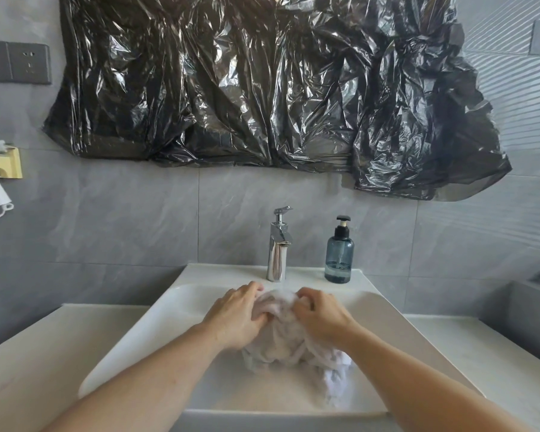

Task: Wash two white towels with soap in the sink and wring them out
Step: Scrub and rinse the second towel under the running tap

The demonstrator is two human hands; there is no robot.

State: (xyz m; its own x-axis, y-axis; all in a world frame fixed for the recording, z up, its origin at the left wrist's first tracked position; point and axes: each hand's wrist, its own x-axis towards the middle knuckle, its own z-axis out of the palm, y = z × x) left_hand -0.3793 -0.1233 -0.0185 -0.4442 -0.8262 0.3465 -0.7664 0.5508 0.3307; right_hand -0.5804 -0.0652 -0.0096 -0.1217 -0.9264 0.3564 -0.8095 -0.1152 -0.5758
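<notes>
Fingers of the left hand (pixel 236 316) and right hand (pixel 320 316) curled into the bunched towel (pixel 281 341) at six o'clock from the tap (pixel 279 244), inside the sink (pixel 169 310); rubbing fold against fold would likely scrub best.

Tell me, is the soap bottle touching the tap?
Apart. In the head view the soap bottle stands on the sink's back ledge to the right of the tap, with a strip of grey wall plainly visible between them.

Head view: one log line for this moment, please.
left hand: grips wet white cloth towel | right hand: grips towel | place: white ceramic sink | phase: scrubbing
</notes>
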